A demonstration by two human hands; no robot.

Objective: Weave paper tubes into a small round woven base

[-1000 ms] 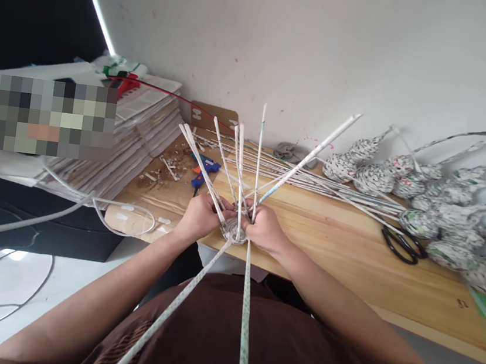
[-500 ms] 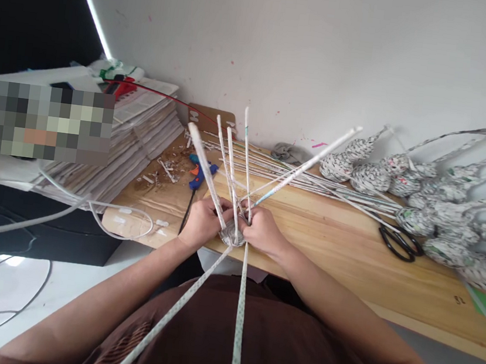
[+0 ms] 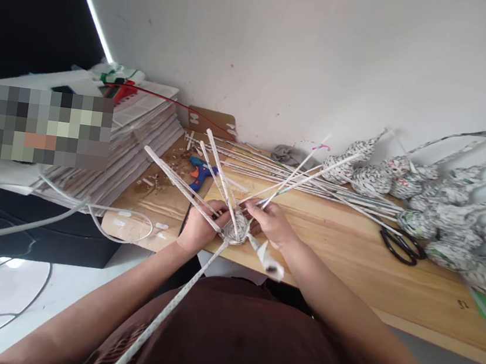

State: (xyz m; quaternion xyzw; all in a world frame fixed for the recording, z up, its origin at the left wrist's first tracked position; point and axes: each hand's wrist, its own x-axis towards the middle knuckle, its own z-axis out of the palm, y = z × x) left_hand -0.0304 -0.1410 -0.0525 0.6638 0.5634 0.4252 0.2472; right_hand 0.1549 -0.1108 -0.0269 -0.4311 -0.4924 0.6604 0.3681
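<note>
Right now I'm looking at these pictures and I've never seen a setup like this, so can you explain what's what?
There's no machine here: these are a person's own bare hands, seen by a camera worn on the head, looking forward and down. The left hand holds a small round woven piece with paper sticks poking out of it. The right hand is at its other side; its exact grip is hard to tell. On the wooden table lie loose paper rods, scissors with black handles, and woven paper shapes along the wall. Beyond the left hand is a blue glue gun.
</note>
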